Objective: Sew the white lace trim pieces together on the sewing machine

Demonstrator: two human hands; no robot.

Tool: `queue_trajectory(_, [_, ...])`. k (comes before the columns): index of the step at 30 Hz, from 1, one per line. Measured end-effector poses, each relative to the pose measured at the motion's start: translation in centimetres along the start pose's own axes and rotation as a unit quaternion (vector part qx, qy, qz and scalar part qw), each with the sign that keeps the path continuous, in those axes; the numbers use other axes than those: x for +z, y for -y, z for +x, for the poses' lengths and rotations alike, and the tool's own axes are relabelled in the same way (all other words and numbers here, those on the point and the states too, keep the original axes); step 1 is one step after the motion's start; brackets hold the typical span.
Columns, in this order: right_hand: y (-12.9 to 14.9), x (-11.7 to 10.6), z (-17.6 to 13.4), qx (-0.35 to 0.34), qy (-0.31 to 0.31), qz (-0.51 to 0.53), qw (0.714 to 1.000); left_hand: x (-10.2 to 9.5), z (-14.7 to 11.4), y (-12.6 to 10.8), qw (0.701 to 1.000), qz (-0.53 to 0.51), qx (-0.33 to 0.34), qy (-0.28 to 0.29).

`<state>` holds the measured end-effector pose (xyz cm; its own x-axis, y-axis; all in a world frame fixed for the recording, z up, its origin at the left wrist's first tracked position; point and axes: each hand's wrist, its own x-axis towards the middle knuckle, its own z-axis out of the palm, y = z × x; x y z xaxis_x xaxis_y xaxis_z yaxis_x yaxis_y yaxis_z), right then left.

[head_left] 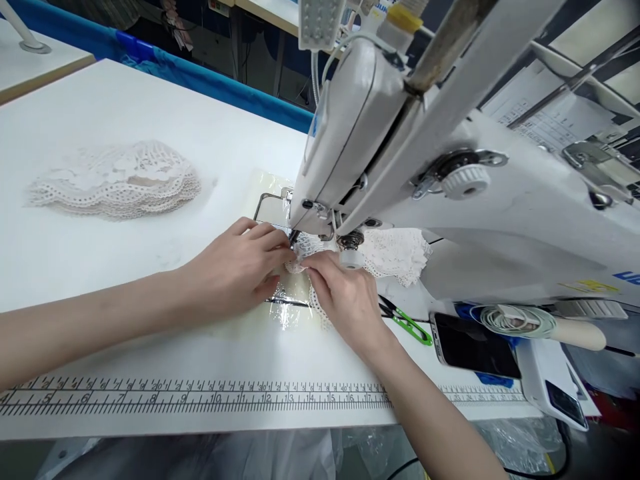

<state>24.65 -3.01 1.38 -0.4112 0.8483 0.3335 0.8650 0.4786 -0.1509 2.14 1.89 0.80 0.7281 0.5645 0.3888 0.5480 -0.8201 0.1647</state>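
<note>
A white lace piece [308, 248] lies under the needle area of a white sewing machine [345, 127]. My left hand [243, 267] is closed at the lace's left edge, fingertips by the presser foot. From the right, my right hand [345, 293] pinches the near edge of the same lace between thumb and forefinger. Part of the lace hangs below my right fingers. More white lace [397, 253] lies to the right, behind the machine's needle end. The fingers and machine head hide the exact stitching spot.
A stack of white lace pieces [120, 179] lies at the left of the table. Green-handled thread snips [407, 323] and a phone [475, 343] lie at the right. A printed ruler [215, 398] runs along the front edge. A blue cloth trough [225, 90] borders the back.
</note>
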Motion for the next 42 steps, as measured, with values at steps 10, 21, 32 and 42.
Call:
queue_trajectory(10, [0.3, 0.7, 0.6, 0.046, 0.017, 0.114, 0.992, 0.4, 1.3, 1.4, 0.989, -0.117, -0.085, -0.014])
queue_trajectory(21, [0.0, 1.1, 0.3, -0.024, -0.054, 0.075, 0.995, 0.0, -0.6, 1.2, 0.998, -0.038, 0.017, -0.039])
queue_trajectory(32, [0.1, 0.7, -0.3, -0.094, -0.051, 0.036, 0.994, -0.2, -2.7, -2.0, 0.978, 0.169, 0.095, -0.072])
queue_trajectory(42, [0.0, 1.1, -0.2, -0.092, -0.076, 0.035, 0.992, 0.3, -2.7, -1.5, 0.979, 0.167, 0.089, -0.077])
